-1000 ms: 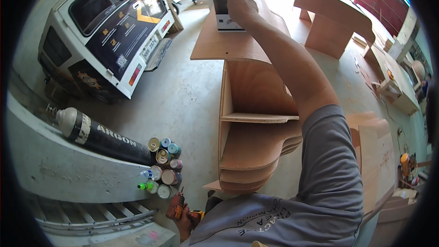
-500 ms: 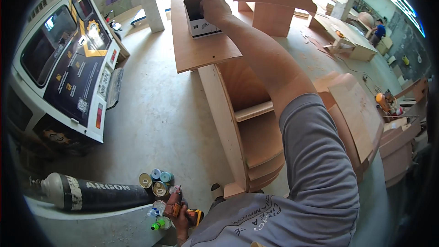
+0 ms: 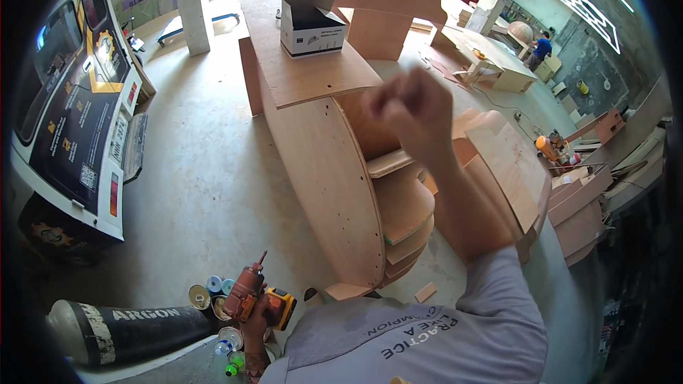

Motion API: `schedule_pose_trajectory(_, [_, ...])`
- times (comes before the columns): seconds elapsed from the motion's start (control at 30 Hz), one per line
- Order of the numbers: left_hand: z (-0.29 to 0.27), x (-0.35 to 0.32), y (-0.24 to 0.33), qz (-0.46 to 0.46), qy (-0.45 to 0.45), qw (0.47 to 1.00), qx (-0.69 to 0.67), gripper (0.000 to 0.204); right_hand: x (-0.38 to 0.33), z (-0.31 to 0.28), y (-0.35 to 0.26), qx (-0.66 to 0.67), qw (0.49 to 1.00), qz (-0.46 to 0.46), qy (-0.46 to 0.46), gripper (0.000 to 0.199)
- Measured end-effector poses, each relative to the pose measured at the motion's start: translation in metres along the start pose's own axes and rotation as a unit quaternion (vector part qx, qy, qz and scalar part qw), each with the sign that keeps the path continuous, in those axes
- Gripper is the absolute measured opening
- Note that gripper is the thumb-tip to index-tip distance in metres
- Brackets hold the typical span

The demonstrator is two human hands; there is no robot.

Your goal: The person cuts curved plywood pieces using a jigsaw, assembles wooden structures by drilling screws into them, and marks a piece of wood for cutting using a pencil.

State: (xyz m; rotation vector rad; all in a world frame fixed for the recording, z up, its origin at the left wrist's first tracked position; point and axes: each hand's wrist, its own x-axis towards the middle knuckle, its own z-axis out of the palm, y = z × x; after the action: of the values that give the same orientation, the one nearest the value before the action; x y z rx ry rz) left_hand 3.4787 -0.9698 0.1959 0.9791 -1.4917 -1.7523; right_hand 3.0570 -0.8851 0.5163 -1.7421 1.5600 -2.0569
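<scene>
My left hand is wrapped round the grip of a red-brown cordless drill with a yellow and black battery, its bit pointing up and away. My right hand is raised over the wooden shelf unit, somewhat blurred, its fingers curled closed; whatever they hold is hidden. Beyond it, an open white carton with a dark inside stands on the unit's plywood top. The unit's pale side panel carries a row of small holes, and curved shelves show on its right.
A dark gas cylinder lies at lower left beside several cans and bottles. A van stands at left. More plywood pieces are at right, near an orange power tool. A person in blue is far off.
My right hand has come out of the carton and back toward me, over the shelf unit. The drill in my left hand has risen and tilted. The whole view has shifted.
</scene>
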Motion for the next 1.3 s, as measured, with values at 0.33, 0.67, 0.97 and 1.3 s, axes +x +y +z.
schedule_pose_trajectory(0.33, [0.080, 0.053, 0.094, 0.100, -0.313, 0.944, 0.018, 0.042, -0.188, 0.074, -0.008, 0.216, 0.862, 0.430, 0.159, 0.014])
schedule_pose_trajectory(0.67, [0.082, 0.048, 0.052, 0.032, -0.316, 0.944, 0.094, 0.042, -0.214, 0.088, 0.005, 0.355, 0.764, 0.474, 0.256, 0.011])
schedule_pose_trajectory(0.97, [0.076, 0.036, 0.055, 0.009, -0.192, 0.981, 0.010, 0.030, -0.220, 0.110, 0.022, 0.376, 0.768, 0.474, 0.208, 0.013])
schedule_pose_trajectory(1.3, [0.079, 0.075, 0.035, -0.151, -0.270, 0.928, -0.208, 0.053, -0.226, 0.109, 0.026, 0.309, 0.763, 0.567, 0.032, 0.051])
